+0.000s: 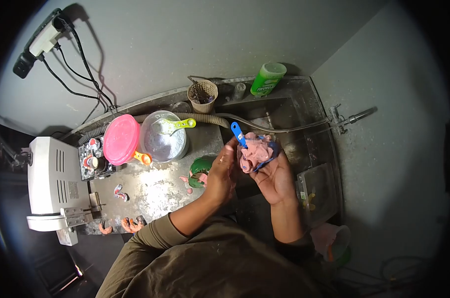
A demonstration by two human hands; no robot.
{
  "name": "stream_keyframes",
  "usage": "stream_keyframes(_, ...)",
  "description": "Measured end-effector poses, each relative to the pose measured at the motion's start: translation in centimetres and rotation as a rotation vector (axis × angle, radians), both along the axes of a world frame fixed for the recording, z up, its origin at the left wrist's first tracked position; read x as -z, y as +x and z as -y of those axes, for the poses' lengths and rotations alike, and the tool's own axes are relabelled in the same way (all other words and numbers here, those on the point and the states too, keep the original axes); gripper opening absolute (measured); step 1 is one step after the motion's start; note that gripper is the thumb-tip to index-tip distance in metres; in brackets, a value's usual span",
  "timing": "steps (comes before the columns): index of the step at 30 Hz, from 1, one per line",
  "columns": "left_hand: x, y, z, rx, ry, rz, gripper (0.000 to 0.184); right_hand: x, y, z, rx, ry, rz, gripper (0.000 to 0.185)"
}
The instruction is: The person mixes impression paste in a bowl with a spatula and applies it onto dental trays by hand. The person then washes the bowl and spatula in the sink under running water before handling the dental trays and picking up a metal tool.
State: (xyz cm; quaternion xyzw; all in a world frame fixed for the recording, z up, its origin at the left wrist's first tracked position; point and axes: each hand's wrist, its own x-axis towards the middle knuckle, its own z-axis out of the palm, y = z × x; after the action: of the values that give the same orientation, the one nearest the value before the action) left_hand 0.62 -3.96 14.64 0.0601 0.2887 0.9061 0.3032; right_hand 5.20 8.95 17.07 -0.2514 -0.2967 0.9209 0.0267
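Note:
A blue dental impression tray, heaped with lumpy pink paste, rests over my right hand. That hand faces palm up, with its fingers partly hidden under the tray. The tray's blue handle points up and away from me. My left hand is at the left side of the paste, edge-on, with its fingers stretched upward and holding nothing I can see. Whether its fingertips touch the tray is unclear. Just left of this hand is a green mixing bowl, streaked with pink paste and partly covered by the hand.
A tub of powder with a lime scoop stands beside a pink lid and an orange scoop. Dental casts lie near a white machine. A green bottle, woven cup and tap surround the sink.

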Motion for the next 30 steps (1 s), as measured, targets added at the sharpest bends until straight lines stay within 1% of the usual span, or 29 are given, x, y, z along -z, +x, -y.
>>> stream_keyframes(1, 0.4, 0.1, 0.1, -0.001, 0.005, 0.011, 0.061, 0.2, 0.0, 0.0, 0.001, 0.078, 0.022, 0.051)
stream_keyframes(3, 1.0, 0.4, 0.5, 0.040, -0.193, -0.097, 0.061, 0.1, -0.1, 0.0, -0.020, 0.102, 0.027, 0.052)
stream_keyframes(4, 1.2, 0.3, 0.7, 0.037, -0.188, -0.088, 0.061, 0.0, -0.2, 0.0, -0.040, 0.123, 0.018, 0.053)
stream_keyframes(6, 1.2, -0.5, 1.1, 0.067, -0.012, 0.028, 0.074, -0.6, -0.8, 0.1, -0.019, 0.160, 0.060, 0.050)
stream_keyframes(7, 1.9, -0.9, 1.3, 0.063, 0.082, 0.139, 0.080, -1.0, -1.0, -0.1, -0.105, 0.215, 0.090, 0.049)
stream_keyframes(8, 2.1, -1.3, 1.6, 0.069, 0.085, 0.143, 0.080, -1.4, -1.2, -0.4, -0.190, 0.269, 0.121, 0.048)
stream_keyframes(9, 2.3, -1.8, 2.0, 0.132, 0.120, 0.132, 0.087, -1.9, -1.4, -0.8, -0.283, 0.279, 0.142, 0.044)
stream_keyframes(10, 2.4, -2.1, 2.4, 0.201, 0.155, 0.119, 0.094, -2.3, -1.6, -1.0, -0.268, 0.280, 0.144, 0.044)
stream_keyframes(11, 2.3, -2.3, 2.6, 0.231, 0.217, 0.159, 0.109, -2.7, -1.8, -1.2, -0.367, 0.324, 0.175, 0.042)
stream_keyframes(12, 2.3, -2.6, 2.8, 0.253, 0.220, 0.157, 0.109, -3.3, -1.9, -1.5, -0.462, 0.369, 0.207, 0.041)
stream_keyframes(13, 2.3, -2.9, 3.0, 0.257, 0.328, 0.068, 0.105, -4.3, -2.3, -1.7, -0.540, 0.408, 0.227, 0.039)
stream_keyframes(14, 2.3, -3.3, 3.3, 0.259, 0.437, -0.018, 0.100, -5.2, -2.5, -1.9, -0.516, 0.413, 0.230, 0.039)
stream_keyframes(16, 1.8, -4.1, 4.4, 0.296, 0.210, -0.235, 0.098, -6.4, -3.0, -2.6, -0.755, 0.504, 0.284, 0.040)
stream_keyframes(17, 1.4, -4.5, 4.8, 0.347, 0.079, -0.405, 0.092, -6.0, -3.3, -3.6, -0.877, 0.568, 0.348, 0.044)
stream_keyframes(18, 0.7, -4.9, 5.0, 0.390, -0.051, -0.580, 0.087, -6.8, -3.3, -3.5, -0.856, 0.572, 0.354, 0.044)
stream_keyframes(19, -1.2, -4.4, 5.1, 0.412, -0.161, -0.583, 0.080, -7.9, -3.5, -2.9, -0.909, 0.556, 0.369, 0.041)
stream_keyframes(20, -1.9, -4.0, 4.8, 0.420, -0.154, -0.590, 0.080, -8.7, -3.7, -2.6, -0.964, 0.543, 0.379, 0.038)
stream_keyframes(21, -2.5, -3.6, 4.4, 0.408, -0.184, -0.573, 0.080, -8.5, -3.8, -2.5, -0.994, 0.615, 0.436, 0.039)
stream_keyframes(23, -3.3, -2.7, 4.3, 0.427, -0.256, -0.513, 0.080, -9.4, -3.9, -2.6, -1.032, 0.607, 0.468, 0.040)
stream_keyframes(25, -2.7, -1.8, 3.8, 0.382, -0.221, -0.512, 0.079, -9.5, -3.8, -2.4, -1.078, 0.598, 0.499, 0.041)
stream_keyframes(27, -1.8, -0.9, 3.4, 0.322, -0.164, -0.473, 0.075, -8.6, -3.2, -2.8, -1.078, 0.630, 0.471, 0.059)
stream_keyframes(28, -1.5, -0.6, 3.4, 0.321, -0.168, -0.473, 0.075, -8.3, -3.1, -3.0, -1.080, 0.628, 0.468, 0.059)
stream_keyframes(30, -1.1, -0.3, 3.5, 0.357, -0.234, -0.396, 0.073, -7.8, -3.3, -3.9, -1.083, 0.544, 0.563, 0.066)
